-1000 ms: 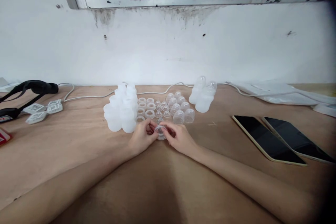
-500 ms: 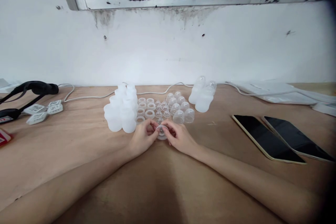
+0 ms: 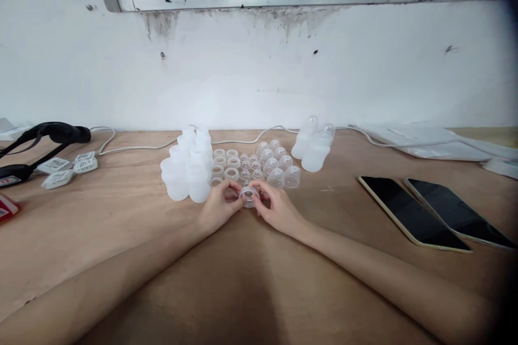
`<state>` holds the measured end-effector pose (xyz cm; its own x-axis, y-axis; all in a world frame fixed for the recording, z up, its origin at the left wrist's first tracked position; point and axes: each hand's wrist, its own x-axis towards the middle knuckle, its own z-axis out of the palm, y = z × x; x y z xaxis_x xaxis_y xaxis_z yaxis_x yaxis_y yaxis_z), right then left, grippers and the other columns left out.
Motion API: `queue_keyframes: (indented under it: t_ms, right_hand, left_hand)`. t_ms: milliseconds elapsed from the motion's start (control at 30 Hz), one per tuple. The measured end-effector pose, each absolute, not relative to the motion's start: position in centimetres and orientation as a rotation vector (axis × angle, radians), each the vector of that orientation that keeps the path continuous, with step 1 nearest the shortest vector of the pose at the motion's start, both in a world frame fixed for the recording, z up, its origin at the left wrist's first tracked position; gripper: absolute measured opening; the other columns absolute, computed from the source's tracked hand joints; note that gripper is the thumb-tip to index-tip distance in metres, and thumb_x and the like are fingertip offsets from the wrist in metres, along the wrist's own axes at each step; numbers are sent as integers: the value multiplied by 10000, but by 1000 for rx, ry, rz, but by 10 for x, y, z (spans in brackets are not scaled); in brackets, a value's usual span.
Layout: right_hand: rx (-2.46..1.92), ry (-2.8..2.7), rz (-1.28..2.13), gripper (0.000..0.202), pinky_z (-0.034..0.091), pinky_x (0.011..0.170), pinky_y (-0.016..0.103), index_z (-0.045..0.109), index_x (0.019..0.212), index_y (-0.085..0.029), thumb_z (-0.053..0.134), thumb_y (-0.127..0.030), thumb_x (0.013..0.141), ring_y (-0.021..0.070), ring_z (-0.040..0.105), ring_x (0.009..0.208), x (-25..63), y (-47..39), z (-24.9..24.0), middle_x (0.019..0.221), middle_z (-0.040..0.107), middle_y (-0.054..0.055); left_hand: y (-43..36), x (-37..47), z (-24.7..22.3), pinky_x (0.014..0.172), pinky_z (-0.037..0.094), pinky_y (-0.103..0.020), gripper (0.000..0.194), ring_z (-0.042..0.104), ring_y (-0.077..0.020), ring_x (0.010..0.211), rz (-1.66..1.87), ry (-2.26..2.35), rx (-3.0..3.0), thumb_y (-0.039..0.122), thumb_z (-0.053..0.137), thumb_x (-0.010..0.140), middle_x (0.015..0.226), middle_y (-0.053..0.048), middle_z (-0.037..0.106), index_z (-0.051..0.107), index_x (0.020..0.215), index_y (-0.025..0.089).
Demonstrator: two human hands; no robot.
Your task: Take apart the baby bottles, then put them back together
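Between my left hand (image 3: 221, 204) and my right hand (image 3: 275, 206), a translucent bottle collar ring (image 3: 248, 195) is pinched by the fingertips of both, low over the table. A clear round piece shows in and under the ring, probably a nipple; my fingers partly cover it. Just beyond lie rows of clear bottle nipples (image 3: 245, 175). Loose collar rings (image 3: 231, 173) stand in two columns to their left, and clear dome caps (image 3: 276, 178) to their right. Past my left hand, milky white baby bottles (image 3: 178, 179) form a cluster.
Several capped bottles (image 3: 313, 156) stand at the back right. Two phones (image 3: 413, 213) lie to the right, with plastic bags (image 3: 424, 143) behind. On the left are a black strap-like device (image 3: 56, 132) and white labelled packets (image 3: 59, 179). A white cable (image 3: 137, 150) runs along the wall.
The ring between my fingers has tipped, so its side wall and opening show more now. Both hands stay in nearly the same place.
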<state>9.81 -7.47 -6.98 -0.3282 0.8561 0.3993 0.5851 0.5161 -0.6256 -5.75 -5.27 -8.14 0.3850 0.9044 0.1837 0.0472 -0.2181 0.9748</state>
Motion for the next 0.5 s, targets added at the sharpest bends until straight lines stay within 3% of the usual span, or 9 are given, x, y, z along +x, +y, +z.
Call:
queue_keyframes:
  t_ms: [267,500]
  right_hand:
    - [-1184,-2077,454,172,333,522,200,470,888,-163,392,-123,741,88,408,531,96,-76,-70,612,450,-17]
    - [-1108,-2116,487,218,369,568,208,445,973,-169,416,-170,757,87,461,567,95,-78,-69,679,501,-8]
  left_hand:
    - [-54,-55,-80,458,427,-180,205,492,-63,523,983,940,1640,171,569,639,642,29,481,380,709,138]
    - [-56,-57,-80,371,437,-172,229,480,-52,469,1008,917,1530,205,558,657,653,30,466,350,727,141]
